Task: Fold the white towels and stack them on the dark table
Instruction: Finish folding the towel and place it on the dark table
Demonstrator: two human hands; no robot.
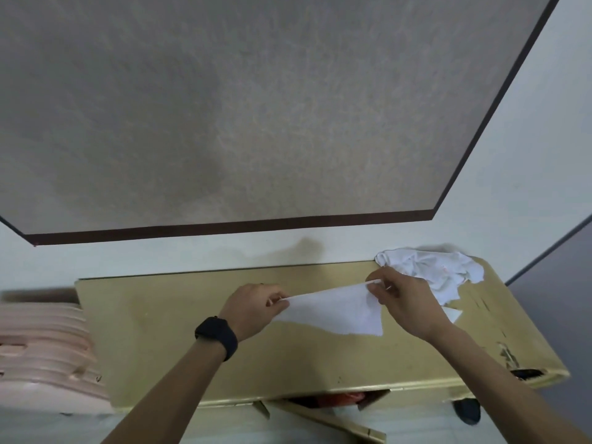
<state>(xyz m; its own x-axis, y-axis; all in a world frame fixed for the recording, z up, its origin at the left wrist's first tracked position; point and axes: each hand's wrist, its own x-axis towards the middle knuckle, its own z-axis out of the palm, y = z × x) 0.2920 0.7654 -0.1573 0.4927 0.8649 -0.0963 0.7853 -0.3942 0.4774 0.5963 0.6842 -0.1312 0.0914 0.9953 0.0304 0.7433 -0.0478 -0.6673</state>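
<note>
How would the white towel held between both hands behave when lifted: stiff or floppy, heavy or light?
Probably floppy: the towel droops below left hand and right hand. Likely light: fingertip pinches hold it. The crumpled pile suggests easy creasing.

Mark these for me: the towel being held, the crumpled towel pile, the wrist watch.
held towel (336, 310): head view, middle of the stretched white cloth.
towel pile (429, 267): head view, centre of the crumpled heap.
watch (217, 336): head view, black band on the left wrist.
</note>
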